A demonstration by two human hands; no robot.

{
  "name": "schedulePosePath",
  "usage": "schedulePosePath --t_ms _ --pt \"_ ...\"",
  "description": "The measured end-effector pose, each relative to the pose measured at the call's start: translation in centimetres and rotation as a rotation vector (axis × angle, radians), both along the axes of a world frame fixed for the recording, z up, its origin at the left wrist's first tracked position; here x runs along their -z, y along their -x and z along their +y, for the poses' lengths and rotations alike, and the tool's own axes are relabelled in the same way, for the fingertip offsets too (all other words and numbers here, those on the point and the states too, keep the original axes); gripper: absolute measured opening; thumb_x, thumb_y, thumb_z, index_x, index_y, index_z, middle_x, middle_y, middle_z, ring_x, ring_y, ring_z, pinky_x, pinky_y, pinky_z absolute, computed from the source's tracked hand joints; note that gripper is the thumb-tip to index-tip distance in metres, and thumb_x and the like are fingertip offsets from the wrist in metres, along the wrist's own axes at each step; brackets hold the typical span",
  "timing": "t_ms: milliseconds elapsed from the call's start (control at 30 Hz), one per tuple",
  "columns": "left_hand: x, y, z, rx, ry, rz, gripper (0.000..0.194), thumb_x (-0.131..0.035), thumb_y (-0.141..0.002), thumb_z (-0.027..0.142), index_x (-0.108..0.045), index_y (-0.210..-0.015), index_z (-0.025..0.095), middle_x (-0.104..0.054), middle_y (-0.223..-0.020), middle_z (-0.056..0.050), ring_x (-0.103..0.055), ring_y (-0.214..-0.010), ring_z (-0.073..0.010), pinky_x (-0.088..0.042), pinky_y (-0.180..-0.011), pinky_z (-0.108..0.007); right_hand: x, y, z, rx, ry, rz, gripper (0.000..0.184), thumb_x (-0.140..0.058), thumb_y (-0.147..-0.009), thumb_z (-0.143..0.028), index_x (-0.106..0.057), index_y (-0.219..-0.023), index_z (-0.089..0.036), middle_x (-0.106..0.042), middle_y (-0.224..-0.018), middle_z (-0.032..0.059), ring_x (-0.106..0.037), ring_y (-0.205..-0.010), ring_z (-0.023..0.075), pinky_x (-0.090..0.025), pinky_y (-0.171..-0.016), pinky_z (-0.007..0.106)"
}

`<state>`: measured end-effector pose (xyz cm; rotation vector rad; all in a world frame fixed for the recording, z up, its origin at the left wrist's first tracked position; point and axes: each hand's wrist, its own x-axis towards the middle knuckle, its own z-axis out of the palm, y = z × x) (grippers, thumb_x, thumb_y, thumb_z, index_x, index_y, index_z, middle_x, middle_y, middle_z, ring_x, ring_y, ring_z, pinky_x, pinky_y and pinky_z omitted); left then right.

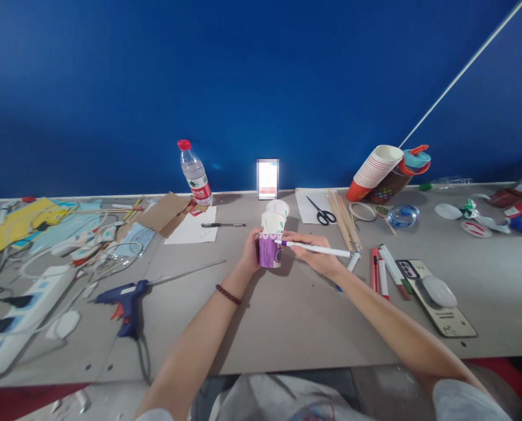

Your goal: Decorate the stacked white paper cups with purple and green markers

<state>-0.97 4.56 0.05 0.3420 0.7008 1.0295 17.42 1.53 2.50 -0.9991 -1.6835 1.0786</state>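
Note:
At the middle of the table, my left hand (251,251) is wrapped round the left side of a paper cup (268,252) coloured purple, with a pale patterned band near its rim. My right hand (316,251) grips a white marker (325,249) whose purple tip meets the cup's right side. A dark round mark shows low on that side. Just behind the purple cup appear white paper cups (272,221) with green marks; whether they are joined to it, I cannot tell. A braided bracelet circles my left wrist.
Left lie a blue glue gun (127,301), a power strip (28,318) and tangled cables. Behind stand a water bottle (195,175) and a blurred screen (267,179). To the right are scissors (322,211), wooden sticks (345,219), stacked cups (374,172), markers (384,272) and a phone (440,310).

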Motion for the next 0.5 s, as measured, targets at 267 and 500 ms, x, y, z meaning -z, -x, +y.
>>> schedulePosePath --t_ms 267,500 --pt "-0.44 0.11 -0.12 0.039 -0.032 -0.025 0.041 -0.048 -0.078 0.038 -0.069 -0.089 0.004 -0.072 -0.078 -0.016 -0.067 -0.068 -0.0236 -0.052 -0.066 -0.032 -0.69 -0.11 -0.21 -0.083 0.055 -0.025 0.018 -0.065 -0.084 -0.034 -0.077 -0.095 -0.027 -0.072 -0.118 0.0079 -0.056 -0.128 0.0311 -0.048 -0.102 0.048" --pt "-0.26 0.36 0.00 0.036 -0.039 -0.041 0.045 -0.047 -0.078 0.042 -0.069 -0.091 0.005 -0.072 -0.078 -0.016 -0.068 -0.070 -0.0251 -0.052 -0.070 -0.034 -0.88 -0.24 -0.42 -0.249 0.099 -0.090 0.018 -0.071 -0.080 -0.034 -0.077 -0.095 -0.025 -0.046 -0.150 0.0077 -0.051 -0.132 0.0333 -0.046 -0.105 0.047"
